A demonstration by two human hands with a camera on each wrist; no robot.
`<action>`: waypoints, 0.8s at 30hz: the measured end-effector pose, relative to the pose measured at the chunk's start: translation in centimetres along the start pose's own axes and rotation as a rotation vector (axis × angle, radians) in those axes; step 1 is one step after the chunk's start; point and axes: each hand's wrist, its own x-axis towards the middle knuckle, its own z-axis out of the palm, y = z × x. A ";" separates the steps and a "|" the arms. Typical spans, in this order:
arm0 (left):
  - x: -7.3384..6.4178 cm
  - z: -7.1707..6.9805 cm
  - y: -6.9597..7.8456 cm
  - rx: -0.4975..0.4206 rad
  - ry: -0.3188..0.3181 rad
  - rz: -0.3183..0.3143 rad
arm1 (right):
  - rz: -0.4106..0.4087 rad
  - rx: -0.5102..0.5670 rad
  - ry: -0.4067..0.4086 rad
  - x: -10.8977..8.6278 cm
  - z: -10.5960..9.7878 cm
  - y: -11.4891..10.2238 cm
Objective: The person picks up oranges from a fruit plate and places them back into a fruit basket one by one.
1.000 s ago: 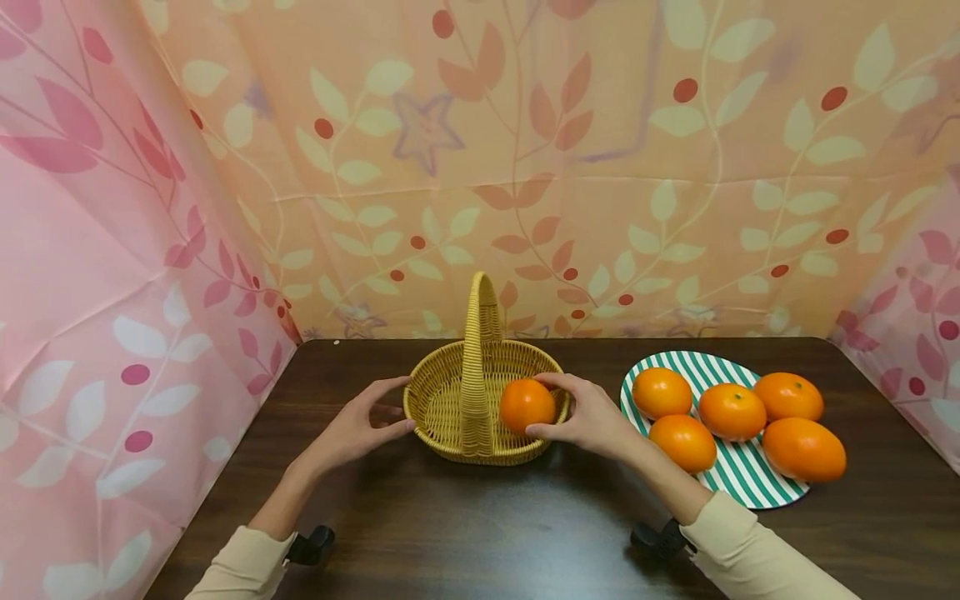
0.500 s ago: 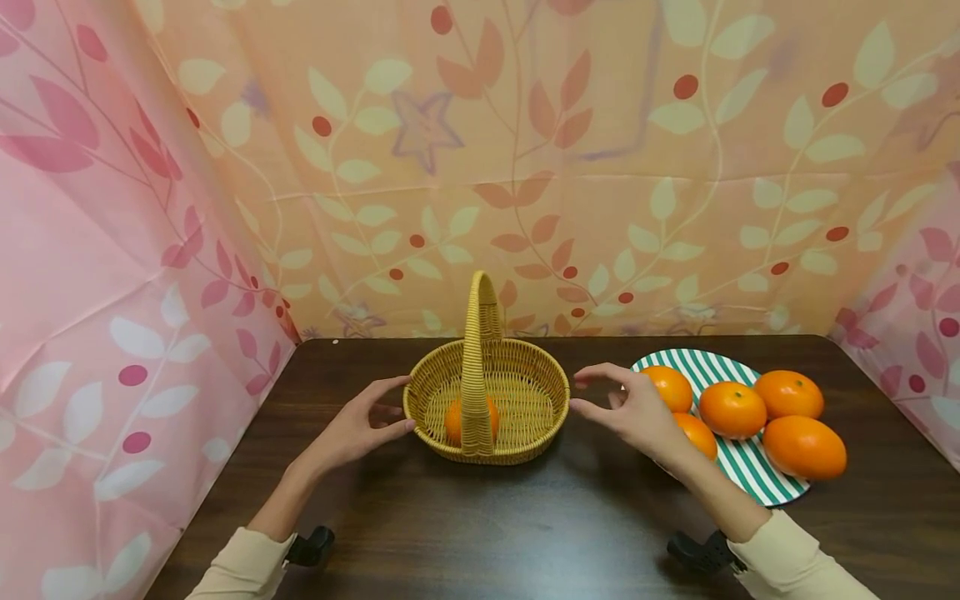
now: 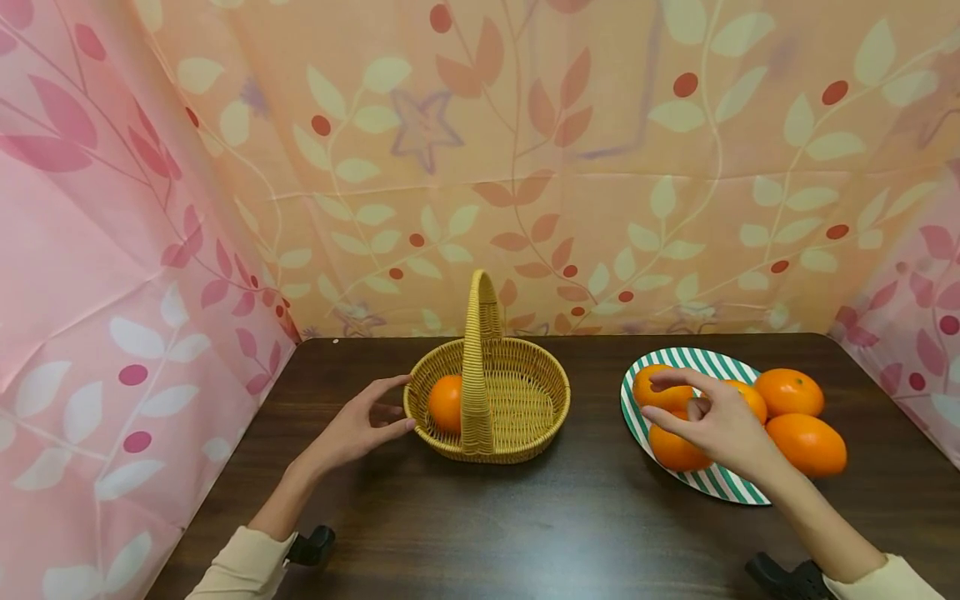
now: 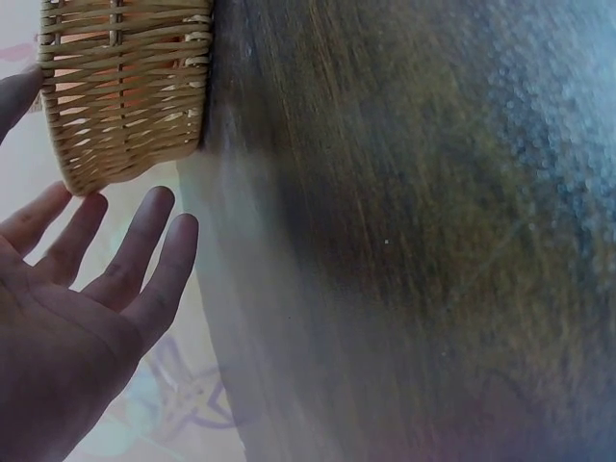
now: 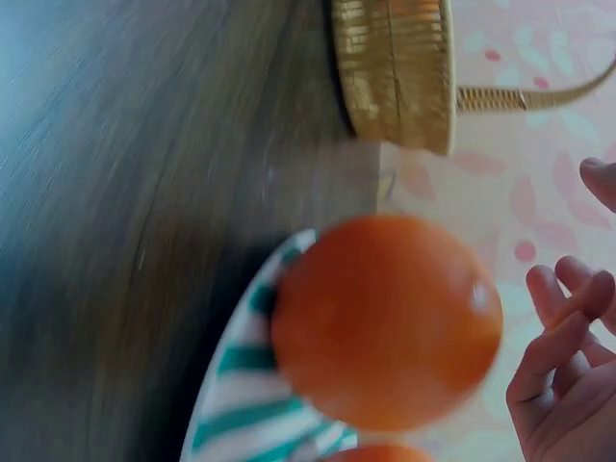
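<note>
Six orange fruits [image 3: 806,445]; one basket [image 3: 528,404], one plate [image 3: 708,360]

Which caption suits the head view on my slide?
Left grip at basket with one orange; right grip above plate of oranges.

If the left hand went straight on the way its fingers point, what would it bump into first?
Most likely the left end of the wicker basket: the left hand has fingertips right at its rim, though exact contact is hard to judge. Inside that end sits an orange.
</note>
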 end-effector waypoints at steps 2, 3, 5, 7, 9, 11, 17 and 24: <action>0.0 0.0 0.1 -0.003 0.003 0.003 | 0.005 -0.016 0.005 -0.6 -0.8 0.2; 0.0 0.0 0.1 -0.003 0.005 0.005 | 0.001 -0.028 0.010 -0.9 -1.2 0.2; -0.1 0.0 0.2 -0.004 0.009 0.010 | 0.015 -0.058 0.011 -1.5 -1.9 0.4; -0.1 0.0 0.2 -0.005 0.010 0.014 | 0.041 -0.093 0.001 -2.1 -2.5 0.5; -0.1 0.0 0.2 -0.008 0.010 0.014 | 0.061 -0.131 -0.015 -2.8 -3.0 0.7; -0.1 0.1 0.2 -0.010 0.009 0.008 | 0.064 -0.157 -0.029 -3.4 -3.3 0.9; -0.1 0.0 0.1 0.002 0.006 -0.001 | 0.044 -0.229 -0.045 -4.8 -3.2 1.7; 0.0 0.0 0.0 0.002 0.002 0.001 | 0.012 -0.218 -0.032 -5.4 -2.7 2.3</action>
